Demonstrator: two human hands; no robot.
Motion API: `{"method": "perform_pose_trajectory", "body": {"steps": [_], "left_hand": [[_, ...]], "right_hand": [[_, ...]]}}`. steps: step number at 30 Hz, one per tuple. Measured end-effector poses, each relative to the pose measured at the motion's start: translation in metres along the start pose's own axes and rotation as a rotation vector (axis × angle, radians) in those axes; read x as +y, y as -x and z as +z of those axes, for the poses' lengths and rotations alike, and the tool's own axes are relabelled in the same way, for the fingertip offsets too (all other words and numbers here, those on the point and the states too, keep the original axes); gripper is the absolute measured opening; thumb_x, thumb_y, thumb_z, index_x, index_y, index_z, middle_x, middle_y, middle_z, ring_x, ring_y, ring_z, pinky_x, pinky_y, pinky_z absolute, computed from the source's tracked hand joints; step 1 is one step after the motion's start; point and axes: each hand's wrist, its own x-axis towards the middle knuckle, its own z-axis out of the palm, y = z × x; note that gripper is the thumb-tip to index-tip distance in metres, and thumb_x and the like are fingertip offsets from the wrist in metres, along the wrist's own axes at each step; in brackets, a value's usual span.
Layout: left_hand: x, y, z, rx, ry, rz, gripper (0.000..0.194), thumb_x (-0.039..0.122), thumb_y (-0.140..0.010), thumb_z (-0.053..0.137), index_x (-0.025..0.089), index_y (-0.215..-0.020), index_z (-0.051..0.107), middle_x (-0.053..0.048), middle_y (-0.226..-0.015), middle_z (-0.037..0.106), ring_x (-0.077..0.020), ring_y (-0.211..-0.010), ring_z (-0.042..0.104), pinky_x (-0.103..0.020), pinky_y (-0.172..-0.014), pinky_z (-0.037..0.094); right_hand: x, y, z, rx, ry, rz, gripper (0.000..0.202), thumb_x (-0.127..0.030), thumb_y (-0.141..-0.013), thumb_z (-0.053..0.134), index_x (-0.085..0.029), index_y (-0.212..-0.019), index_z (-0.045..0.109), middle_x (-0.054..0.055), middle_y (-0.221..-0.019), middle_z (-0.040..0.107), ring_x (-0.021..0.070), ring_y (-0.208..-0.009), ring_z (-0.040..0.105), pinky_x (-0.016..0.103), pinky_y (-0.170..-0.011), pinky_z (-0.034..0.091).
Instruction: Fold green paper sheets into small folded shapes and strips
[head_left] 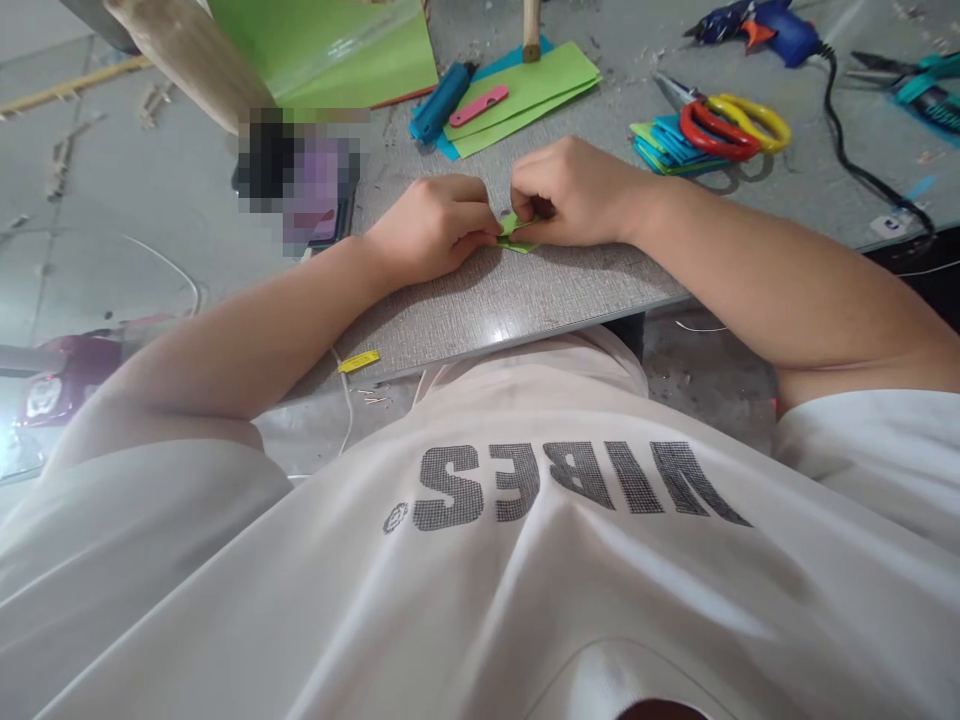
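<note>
Between my hands, close to the table's front edge, is a small piece of green paper (pixel 517 236) that looks folded. My left hand (pixel 435 225) pinches its left side with thumb and forefinger. On the other side, my right hand (pixel 566 190) has its fingers curled and closed on the paper's right part. The fingertips cover much of the paper, so its full shape is hidden. Both hands rest low over the grey table (pixel 450 320).
Beyond my hands lie green paper strips (pixel 551 90), a pink cutter (pixel 480 105) and a blue marker-like tool (pixel 442 100). To the right are red-and-yellow scissors (pixel 731 128) on folded papers, a blue glue gun (pixel 784 32) with its cord, and pliers (pixel 922 85). A phone (pixel 345 190) lies left.
</note>
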Motion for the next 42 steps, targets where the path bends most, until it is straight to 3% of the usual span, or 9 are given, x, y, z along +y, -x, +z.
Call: {"method": "perform_pose_trajectory", "body": {"steps": [7,13,17,21,24,26,30,36,42], "left_hand": [[0.001,-0.001,-0.008,-0.091,-0.068,0.068,0.052,0.059,-0.128,0.043,0.036,-0.127,0.090,-0.013,-0.115,0.088,-0.0334,-0.115,0.080,-0.054,-0.098,0.067],[0.017,-0.004,-0.014,-0.148,-0.171,0.044,0.051,0.045,-0.127,0.040,0.035,-0.118,0.089,-0.012,-0.111,0.087,-0.0332,-0.110,0.079,-0.055,-0.098,0.064],[0.043,-0.008,-0.022,-0.259,-0.274,-0.020,0.040,0.028,-0.120,0.049,0.028,-0.113,0.089,-0.013,-0.109,0.086,-0.0342,-0.113,0.077,-0.059,-0.107,0.063],[0.087,-0.011,-0.029,-0.369,-0.426,-0.156,0.036,0.013,-0.112,0.053,0.020,-0.111,0.088,-0.016,-0.105,0.086,-0.0362,-0.111,0.081,-0.060,-0.113,0.059],[0.116,-0.012,-0.034,-0.574,-0.667,-0.187,0.043,0.005,-0.109,0.048,0.013,-0.124,0.087,-0.019,-0.109,0.089,-0.0360,-0.098,0.085,-0.055,-0.102,0.060],[0.123,-0.010,-0.034,-0.607,-0.712,-0.193,0.043,0.007,-0.110,0.048,0.012,-0.131,0.086,-0.019,-0.110,0.090,-0.0366,-0.095,0.086,-0.054,-0.097,0.060],[0.108,-0.005,-0.026,-0.374,-0.550,-0.260,0.037,0.020,-0.116,0.054,0.022,-0.123,0.090,-0.014,-0.110,0.089,-0.0358,-0.105,0.085,-0.059,-0.107,0.059],[0.084,-0.009,-0.015,-0.214,-0.375,-0.326,0.047,0.053,-0.125,0.065,0.014,-0.140,0.087,-0.023,-0.168,0.080,-0.0457,-0.152,0.072,-0.070,-0.130,0.056],[0.057,-0.007,-0.006,-0.178,-0.173,-0.099,0.044,0.051,-0.126,0.048,0.037,-0.142,0.087,-0.009,-0.136,0.092,-0.0340,-0.121,0.082,-0.055,-0.100,0.065]], "right_hand": [[-0.007,0.002,-0.001,-0.008,0.023,-0.002,0.034,-0.055,-0.095,0.089,-0.034,-0.082,0.066,0.004,-0.100,0.079,0.0303,-0.113,0.072,0.045,-0.108,0.058],[-0.002,0.007,-0.008,-0.077,-0.096,0.012,0.038,-0.065,-0.087,0.098,-0.032,-0.084,0.078,0.003,-0.100,0.083,0.0256,-0.099,0.071,0.043,-0.098,0.058],[0.004,0.006,-0.012,-0.106,-0.099,-0.025,0.029,-0.060,-0.094,0.088,-0.031,-0.091,0.086,0.007,-0.116,0.089,0.0309,-0.111,0.077,0.049,-0.108,0.060],[0.008,0.002,-0.009,-0.079,-0.102,0.097,0.036,-0.069,-0.085,0.101,-0.036,-0.090,0.087,0.004,-0.117,0.088,0.0326,-0.125,0.074,0.045,-0.115,0.061],[0.014,0.001,-0.010,-0.057,-0.059,0.125,0.034,-0.061,-0.085,0.103,-0.033,-0.087,0.083,0.007,-0.134,0.083,0.0320,-0.126,0.070,0.046,-0.120,0.059],[0.019,0.001,-0.013,-0.063,-0.012,0.140,0.030,-0.052,-0.088,0.101,-0.031,-0.090,0.080,0.007,-0.143,0.077,0.0293,-0.123,0.068,0.046,-0.123,0.057],[0.025,0.004,-0.023,-0.094,0.049,0.178,0.016,-0.036,-0.099,0.097,-0.027,-0.106,0.084,0.006,-0.146,0.071,0.0233,-0.117,0.063,0.041,-0.117,0.055],[0.014,0.007,-0.023,-0.142,0.028,0.149,0.014,-0.033,-0.100,0.095,-0.024,-0.105,0.086,0.001,-0.110,0.075,0.0171,-0.093,0.061,0.033,-0.089,0.051],[0.008,0.005,-0.025,-0.222,0.015,0.121,0.020,-0.009,-0.105,0.077,-0.020,-0.116,0.090,-0.003,-0.102,0.072,0.0135,-0.094,0.061,0.028,-0.085,0.045]]}}
